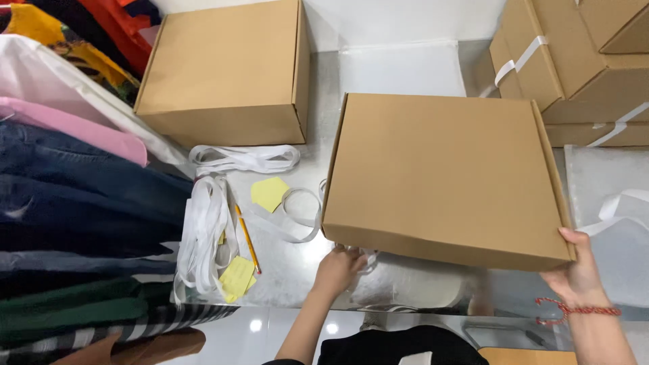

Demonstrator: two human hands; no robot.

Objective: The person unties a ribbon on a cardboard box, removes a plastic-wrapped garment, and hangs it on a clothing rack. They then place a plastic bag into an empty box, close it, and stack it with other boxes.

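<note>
A flat brown cardboard box point(443, 172) lies closed on the shiny metal table point(324, 108), its near edge lifted slightly. My right hand point(576, 270), with a red bracelet at the wrist, grips the box's near right corner. My left hand point(337, 269) reaches under the box's near left corner and touches a white ribbon point(297, 216) that trails out from beneath it; its fingers are partly hidden by the box.
A second closed brown box point(230, 67) stands at the back left. Stacked boxes tied with white ribbon point(574, 61) fill the back right. Loose white ribbons point(206, 230), yellow notes point(269, 192) and a pencil point(247, 238) lie left of centre. Folded clothes point(74, 203) are piled at the far left.
</note>
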